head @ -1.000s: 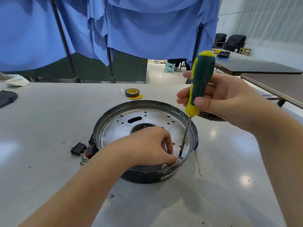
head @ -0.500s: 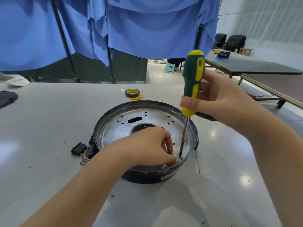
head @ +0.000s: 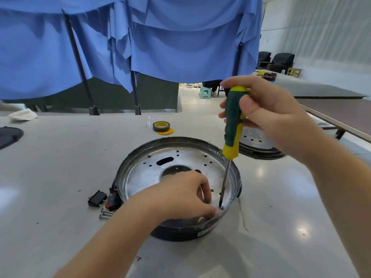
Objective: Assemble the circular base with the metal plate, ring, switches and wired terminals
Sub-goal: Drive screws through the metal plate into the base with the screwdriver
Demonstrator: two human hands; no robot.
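Screwdriver (head: 232,125) tip beside left hand (head: 186,195) fingers (head: 210,211); right hand (head: 269,113) grips handle.

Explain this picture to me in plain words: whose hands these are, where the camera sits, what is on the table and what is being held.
No machine here: a person works with bare hands, filmed by a camera worn on their head, looking forward and down. The right hand grips a green and yellow screwdriver, its tip down near the rim inside a circular base lined with a metal plate. The left hand rests inside the base with fingertips at the tip; what they pinch is hidden. On the grey table also lie black switches, loose screws and a tape roll.
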